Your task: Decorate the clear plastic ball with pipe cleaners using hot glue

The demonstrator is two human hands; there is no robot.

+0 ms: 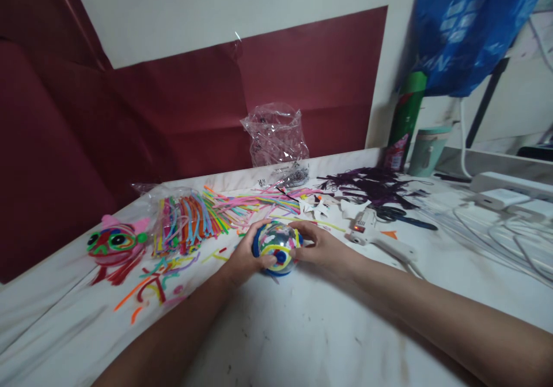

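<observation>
Both my hands hold a clear plastic ball (277, 247) decorated with blue, yellow and other coloured strips, resting on the white table (311, 329). My left hand (244, 257) wraps its left side with fingers curled round it. My right hand (317, 247) grips its right side, the thumb pressed on the front. Just behind the ball lie several loose coloured pipe cleaners (259, 203).
A finished red and pink animal-face ball (113, 242) sits at the left. A bag of coloured pipe cleaners (184, 220), a clear plastic bag (276, 136), purple scraps (371, 182), scissors (400, 215), a white glue gun (380, 240), a green can (404, 119), a cup (427, 151) and white cables (496, 226) lie around.
</observation>
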